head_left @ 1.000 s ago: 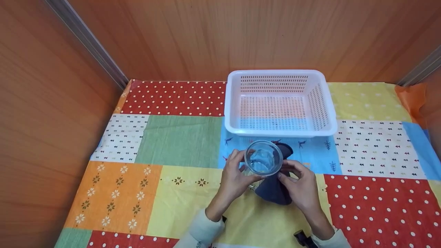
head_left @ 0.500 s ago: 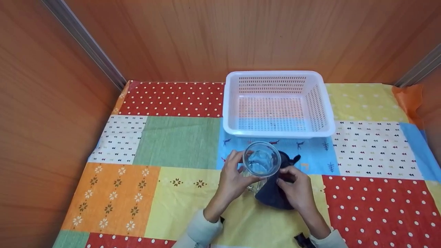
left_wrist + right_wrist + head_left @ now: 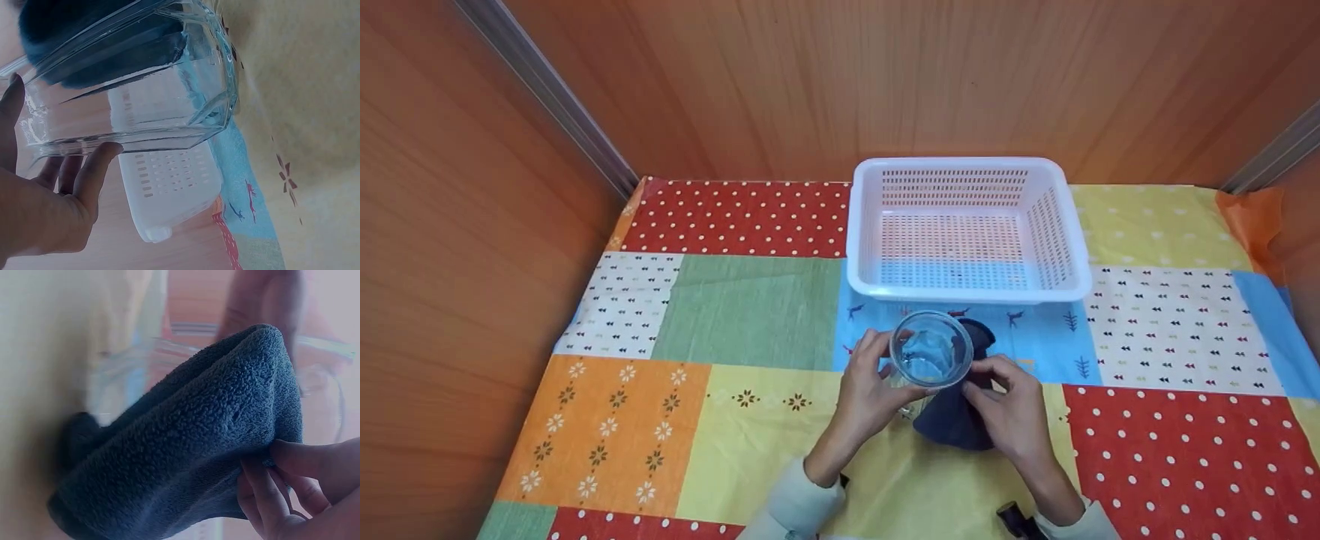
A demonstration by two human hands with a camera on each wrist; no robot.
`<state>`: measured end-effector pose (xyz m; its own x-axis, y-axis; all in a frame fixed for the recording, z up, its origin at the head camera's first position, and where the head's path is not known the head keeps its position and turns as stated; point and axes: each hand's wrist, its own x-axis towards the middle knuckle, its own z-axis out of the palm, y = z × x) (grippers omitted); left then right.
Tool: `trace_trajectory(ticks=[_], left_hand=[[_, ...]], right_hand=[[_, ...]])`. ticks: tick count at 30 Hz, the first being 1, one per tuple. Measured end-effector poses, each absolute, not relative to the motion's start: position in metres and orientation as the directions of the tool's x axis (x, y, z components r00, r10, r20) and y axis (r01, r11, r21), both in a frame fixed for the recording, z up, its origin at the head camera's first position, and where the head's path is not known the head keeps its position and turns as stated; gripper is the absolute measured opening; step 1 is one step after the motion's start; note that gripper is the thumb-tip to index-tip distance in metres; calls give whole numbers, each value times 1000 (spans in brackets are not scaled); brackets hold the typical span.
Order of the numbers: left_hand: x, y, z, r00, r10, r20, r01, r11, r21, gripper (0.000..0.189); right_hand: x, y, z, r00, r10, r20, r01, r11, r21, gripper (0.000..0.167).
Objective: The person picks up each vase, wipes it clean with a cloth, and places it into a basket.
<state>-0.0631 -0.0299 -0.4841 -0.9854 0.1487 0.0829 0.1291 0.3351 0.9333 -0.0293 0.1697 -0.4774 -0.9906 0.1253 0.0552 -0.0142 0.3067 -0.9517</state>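
Note:
A clear faceted drinking glass (image 3: 930,352) is held upright near the middle of the table, its round mouth facing up. My left hand (image 3: 866,390) grips it from the left, thumb on the near side and fingers on the far side, as the left wrist view also shows. My right hand (image 3: 1012,409) pinches a dark blue terry cloth (image 3: 208,422) between thumb and fingers. In the head view the cloth lies against the glass's right side and hangs below the rim. Through the glass wall, the left wrist view shows the dark cloth behind it.
A white perforated plastic basket (image 3: 967,292) stands just beyond the hands with nothing in it. Under everything spreads a patchwork-print tablecloth (image 3: 757,307). Wood-grain panels (image 3: 810,82) rise at the back and left.
The right hand shifts the cloth slightly against the glass's side; its far end flicks out to the right, then folds back. The left hand keeps holding the glass in nearly the same place.

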Motion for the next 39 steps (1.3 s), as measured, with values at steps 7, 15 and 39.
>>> trace_trajectory(ticks=[7, 15, 39], left_hand=[[-62, -29, -486, -984, 154, 86, 133, 328, 935, 70], [-63, -29, -486, -984, 155, 89, 136, 323, 936, 69], [-64, -30, -487, -984, 148, 93, 136, 314, 940, 68]], right_hand=[[-29, 170, -472, -989, 125, 84, -38, 329, -944, 22], [-29, 172, -483, -988, 117, 100, -52, 359, -932, 22], [-31, 170, -477, -992, 98, 75, -35, 361, -932, 20]])
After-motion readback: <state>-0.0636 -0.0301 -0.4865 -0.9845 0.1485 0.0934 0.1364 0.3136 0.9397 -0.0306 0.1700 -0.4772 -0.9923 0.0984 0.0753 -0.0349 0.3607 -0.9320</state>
